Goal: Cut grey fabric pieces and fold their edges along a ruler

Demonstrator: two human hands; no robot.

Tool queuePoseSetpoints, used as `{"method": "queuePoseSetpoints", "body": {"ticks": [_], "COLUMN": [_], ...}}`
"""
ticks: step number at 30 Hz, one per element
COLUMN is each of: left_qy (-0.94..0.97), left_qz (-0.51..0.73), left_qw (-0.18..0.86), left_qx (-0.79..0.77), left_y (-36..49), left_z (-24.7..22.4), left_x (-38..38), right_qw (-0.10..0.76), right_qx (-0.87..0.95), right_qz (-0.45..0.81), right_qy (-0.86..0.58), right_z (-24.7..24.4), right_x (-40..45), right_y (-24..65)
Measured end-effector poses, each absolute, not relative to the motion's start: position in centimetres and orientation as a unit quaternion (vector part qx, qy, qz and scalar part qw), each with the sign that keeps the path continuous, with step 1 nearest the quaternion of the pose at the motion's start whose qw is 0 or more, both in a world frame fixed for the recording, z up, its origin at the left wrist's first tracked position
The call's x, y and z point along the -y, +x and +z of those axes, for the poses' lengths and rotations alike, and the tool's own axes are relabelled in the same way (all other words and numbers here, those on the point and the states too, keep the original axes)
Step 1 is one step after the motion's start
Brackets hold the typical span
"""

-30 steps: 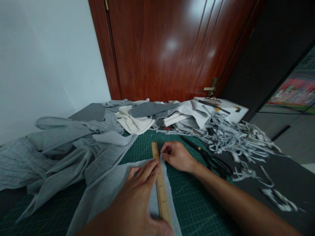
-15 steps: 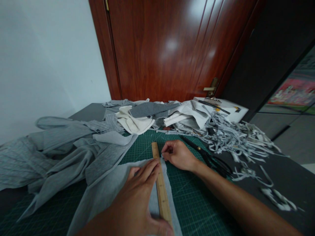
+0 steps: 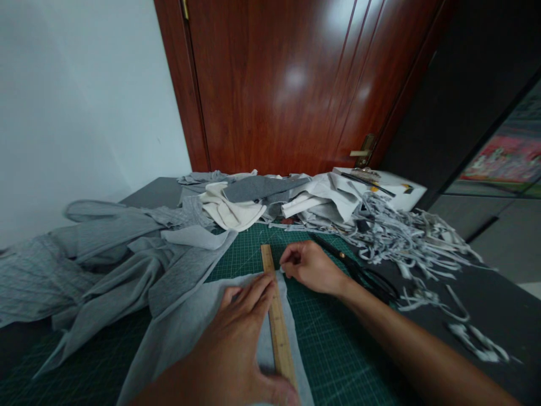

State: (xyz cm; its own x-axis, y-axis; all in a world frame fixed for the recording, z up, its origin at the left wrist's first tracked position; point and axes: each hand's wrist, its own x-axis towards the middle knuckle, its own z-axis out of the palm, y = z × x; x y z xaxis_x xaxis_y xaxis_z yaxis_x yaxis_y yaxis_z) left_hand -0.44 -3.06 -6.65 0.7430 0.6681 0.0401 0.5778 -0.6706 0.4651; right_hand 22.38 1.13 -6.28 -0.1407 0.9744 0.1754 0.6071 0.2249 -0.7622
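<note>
My left hand (image 3: 236, 327) lies spread over a wooden ruler (image 3: 280, 330), its fingertips and thumb pressing on it. Under the ruler is a flat piece of grey fabric (image 3: 177, 338), whose right edge shows as a narrow strip beside the ruler. Just past the fabric's far edge, right of the ruler, my right hand (image 3: 308, 265) pinches a small white piece that looks like tailor's chalk (image 3: 282, 270). Its fingers are closed and partly cover the piece. Black-handled scissors (image 3: 359, 270) lie on the green cutting mat (image 3: 338, 349) behind my right forearm.
Crumpled grey garments (image 3: 105, 259) cover the left side. At the back lie a cream cloth piece (image 3: 232, 211) and white fabric (image 3: 329, 194). Thin grey fabric strips (image 3: 397, 237) are heaped at the right, before a white box (image 3: 406, 192). A wooden door (image 3: 287, 84) stands behind.
My right hand has shifted very slightly to the right, away from the ruler, with the white piece still pinched. My left hand and the ruler stay in place.
</note>
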Motion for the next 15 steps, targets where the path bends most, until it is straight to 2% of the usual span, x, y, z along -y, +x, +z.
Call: {"method": "queuePoseSetpoints", "body": {"ticks": [4,10,15], "left_qy": [0.909,0.913,0.911], "left_qz": [0.094,0.078,0.057], "left_qw": [0.213,0.201,0.202], "left_qx": [-0.346,-0.345,-0.356], "left_y": [-0.5,-0.5,-0.3], "left_z": [-6.9,-6.9,-6.4], "left_x": [2.9,2.9,3.1], "right_qw": [0.346,0.296,0.330], "right_qx": [0.695,0.720,0.698], "right_qz": [0.276,0.300,0.237], "right_qy": [-0.567,-0.551,-0.589], "right_z": [-6.6,-6.6,-6.6], "right_x": [-1.2,-0.9,-1.6], "right_y": [22.5,21.6,21.1]}}
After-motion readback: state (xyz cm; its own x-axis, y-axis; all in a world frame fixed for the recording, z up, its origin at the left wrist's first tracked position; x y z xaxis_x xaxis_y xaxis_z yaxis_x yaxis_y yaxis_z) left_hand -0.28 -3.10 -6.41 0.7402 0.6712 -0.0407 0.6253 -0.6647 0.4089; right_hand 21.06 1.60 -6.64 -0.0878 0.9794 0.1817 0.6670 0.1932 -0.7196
